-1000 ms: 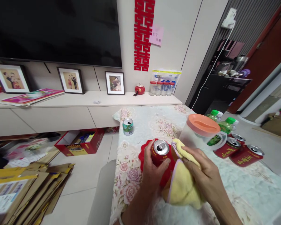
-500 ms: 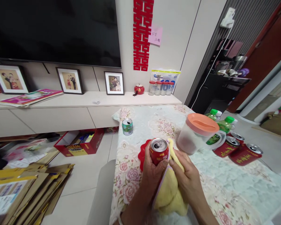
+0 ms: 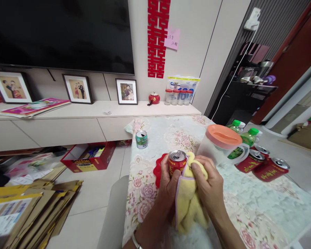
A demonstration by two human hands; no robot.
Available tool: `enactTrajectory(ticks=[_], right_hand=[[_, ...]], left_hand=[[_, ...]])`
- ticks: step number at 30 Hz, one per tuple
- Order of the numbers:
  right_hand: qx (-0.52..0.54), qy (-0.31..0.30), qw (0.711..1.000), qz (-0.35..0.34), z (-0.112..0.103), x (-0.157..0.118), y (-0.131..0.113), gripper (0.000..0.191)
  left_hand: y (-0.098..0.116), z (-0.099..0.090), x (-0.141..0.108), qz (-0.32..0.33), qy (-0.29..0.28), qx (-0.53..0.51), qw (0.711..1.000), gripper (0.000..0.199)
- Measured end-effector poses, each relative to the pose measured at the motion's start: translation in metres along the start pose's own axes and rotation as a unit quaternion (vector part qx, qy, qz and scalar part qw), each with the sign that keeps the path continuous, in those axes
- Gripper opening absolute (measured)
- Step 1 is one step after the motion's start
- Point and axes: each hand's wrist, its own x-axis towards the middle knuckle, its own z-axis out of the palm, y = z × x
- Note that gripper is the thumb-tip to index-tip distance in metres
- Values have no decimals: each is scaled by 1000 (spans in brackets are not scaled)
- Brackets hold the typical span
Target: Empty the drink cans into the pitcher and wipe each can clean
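Observation:
Upright in my left hand [image 3: 168, 183] is a red can [image 3: 177, 164] with an opened silver top, the fingers wrapped round its side. My right hand [image 3: 209, 181] pinches a yellow cloth [image 3: 188, 204] with a purple edge against the can's right side; the rest of the cloth hangs down between my wrists. Behind the can, a red scalloped dish [image 3: 158, 171] is partly hidden by my left hand. A small green can [image 3: 141, 139] stands farther back on the flowered tablecloth [image 3: 145, 204].
To the right stand a pitcher [image 3: 217, 145] with an orange lid, several red cans [image 3: 271, 169] and green-capped bottles [image 3: 248, 137]. Beyond the table is a white cabinet [image 3: 145, 109] with picture frames. Folded cardboard [image 3: 46, 207] and a red box [image 3: 89, 160] lie on the floor at left.
My right hand has risen slightly with the cloth, which now bunches higher beside the can's rim. The can in my left hand has turned, showing a different side.

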Motion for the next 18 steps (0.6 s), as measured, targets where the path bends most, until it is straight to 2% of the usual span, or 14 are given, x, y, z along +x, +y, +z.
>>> enactTrajectory(ticks=[4, 10, 12, 15, 18], right_hand=[[12, -21, 999, 40, 4, 8, 8, 33], [31, 0, 999, 31, 8, -12, 17, 30], [29, 10, 1000, -1, 7, -19, 16, 24], [2, -5, 995, -99, 2, -25, 9, 19], [-23, -38, 982, -183, -5, -24, -3, 20]], left_hand=[[-12, 0, 5, 16, -35, -32, 999, 64], [-15, -4, 3, -6, -48, -31, 998, 72], [-13, -6, 2, -24, -51, -17, 998, 75], [-5, -5, 1, -51, -42, -15, 998, 78], [7, 1, -2, -68, -48, -70, 994, 79]])
